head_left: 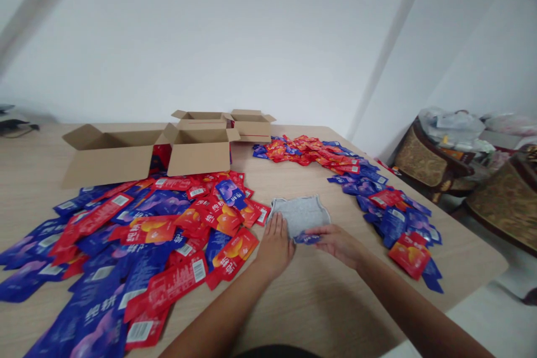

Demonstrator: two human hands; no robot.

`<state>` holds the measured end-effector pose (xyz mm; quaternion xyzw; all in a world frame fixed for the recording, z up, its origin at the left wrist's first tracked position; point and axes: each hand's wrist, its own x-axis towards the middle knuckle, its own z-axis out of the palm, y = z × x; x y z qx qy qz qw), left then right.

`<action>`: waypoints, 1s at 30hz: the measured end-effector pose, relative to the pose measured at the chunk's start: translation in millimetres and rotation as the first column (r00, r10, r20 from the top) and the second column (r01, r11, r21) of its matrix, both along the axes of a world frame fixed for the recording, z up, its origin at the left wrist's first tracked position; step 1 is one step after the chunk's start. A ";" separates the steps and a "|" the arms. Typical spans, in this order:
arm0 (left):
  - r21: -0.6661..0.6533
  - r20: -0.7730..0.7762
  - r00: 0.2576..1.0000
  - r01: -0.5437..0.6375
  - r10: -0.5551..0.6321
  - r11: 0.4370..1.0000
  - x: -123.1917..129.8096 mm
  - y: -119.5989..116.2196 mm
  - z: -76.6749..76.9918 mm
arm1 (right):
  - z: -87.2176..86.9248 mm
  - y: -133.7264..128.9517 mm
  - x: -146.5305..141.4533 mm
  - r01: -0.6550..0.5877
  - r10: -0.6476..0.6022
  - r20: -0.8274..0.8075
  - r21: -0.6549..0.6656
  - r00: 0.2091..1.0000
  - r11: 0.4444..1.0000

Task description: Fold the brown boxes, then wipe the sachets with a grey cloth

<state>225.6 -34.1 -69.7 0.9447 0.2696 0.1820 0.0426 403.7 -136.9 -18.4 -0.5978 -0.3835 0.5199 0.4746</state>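
A grey cloth (pixel 300 212) lies flat on the table in front of me. My left hand (pixel 274 240) rests flat on the cloth's left part, fingers stretched out. Between the fingers of my right hand (pixel 335 241) is a small blue packet (pixel 307 238), held low over the cloth's near edge. Left of my hands spreads a big heap of red packets (pixel 174 282) and blue packets (pixel 98 313). One red packet with an orange picture (pixel 235 251) lies close to my left forearm.
Open cardboard boxes (pixel 199 158) stand at the back left, one wide box (pixel 111 159) among them. A curved row of red and blue packets (pixel 392 224) runs along the table's right side. Patterned chairs (pixel 428 156) with plastic bags (pixel 451 126) stand beyond the right edge. A wall (pixel 235 33) rises behind.
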 end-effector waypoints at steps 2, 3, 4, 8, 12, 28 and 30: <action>-0.005 -0.005 1.000 0.008 -0.008 1.000 0.1 0.0 0.6 | -6.8 15.0 1.2 0.026 -0.024 0.213 -0.007 0.977 1.000; -0.010 -0.009 1.000 0.008 -0.008 1.000 0.3 0.0 1.0 | -8.4 25.1 2.8 0.037 -0.030 0.357 -0.014 0.934 0.999; -0.015 -0.015 1.000 0.006 -0.006 1.000 0.6 0.1 1.2 | -8.8 35.7 4.5 0.047 -0.029 0.509 -0.022 0.860 0.999; -0.018 -0.033 0.999 -0.008 0.007 1.000 1.5 0.8 -0.3 | -6.9 66.1 4.3 0.106 -0.103 0.930 0.069 0.353 0.992; 0.000 -0.017 1.000 0.014 -0.014 1.000 1.8 1.5 -2.8 | -24.6 73.5 -9.1 -0.153 -0.129 0.990 0.138 0.064 0.979; -0.013 -0.020 0.999 0.031 -0.031 0.999 -2.2 -0.7 2.5 | 24.2 108.3 -1.5 0.016 -0.057 0.995 0.059 -0.079 0.998; -0.009 -0.006 0.999 0.034 -0.034 0.999 -2.4 -0.6 3.0 | 25.9 89.9 -16.9 -0.079 -0.054 0.994 0.047 -0.096 0.996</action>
